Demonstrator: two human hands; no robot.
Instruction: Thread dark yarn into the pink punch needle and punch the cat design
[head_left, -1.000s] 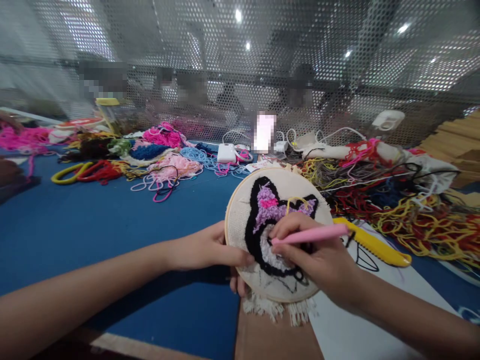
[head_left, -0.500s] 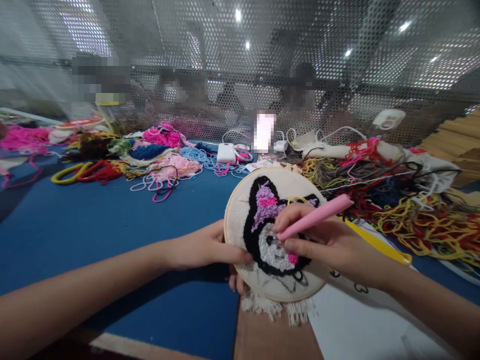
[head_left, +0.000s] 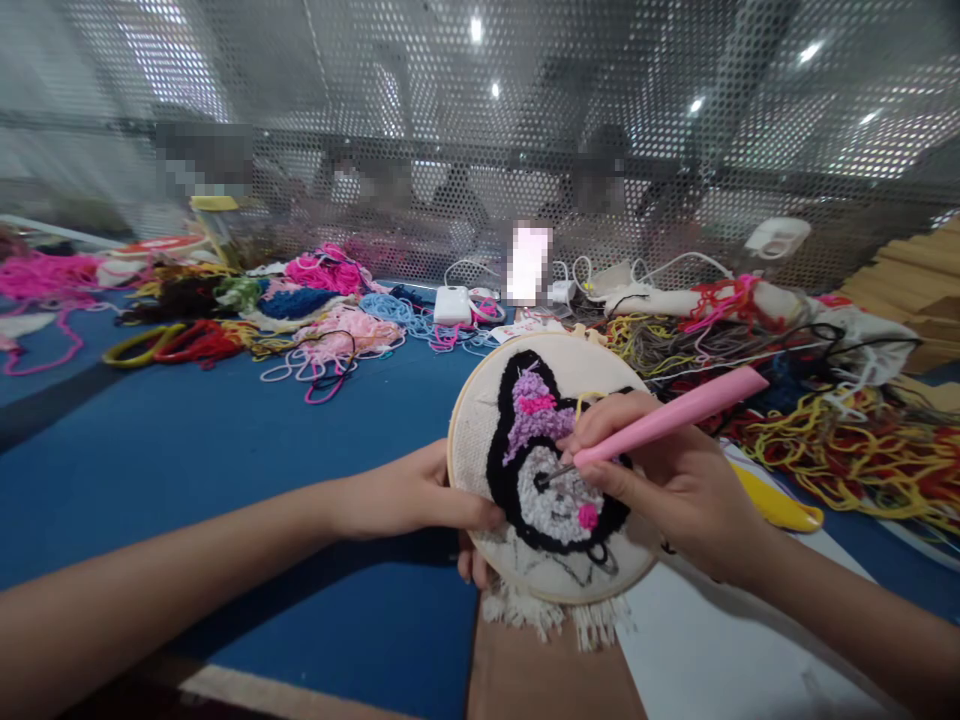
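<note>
My left hand [head_left: 442, 500] grips the left edge of a round embroidery hoop [head_left: 472, 450], thumb on the front and fingers behind. The hoop stands tilted towards me, its cream cloth worked with a looped-yarn animal head [head_left: 540, 505] in black, purple, pale grey and bright pink. In my right hand [head_left: 652, 470] is a punch needle with a pink handle [head_left: 675, 415]. Its thin metal shaft points at the dark eye on the left of the grey face. Whether the tip is in the cloth I cannot tell. Frayed cloth ends hang below the hoop.
Loose yarn heaps lie along the back left [head_left: 352, 330] and on the right [head_left: 862, 440]. A white charger [head_left: 452, 305] with cables and a bright phone screen [head_left: 529, 262] stand before a perforated metal screen [head_left: 450, 120]. White paper [head_left: 720, 640] and a yellow object [head_left: 780, 500] lie at right.
My right hand has drawn back to the right with the punch needle, whose metal shaft now shows. My left hand and the hoop have stayed in place.
</note>
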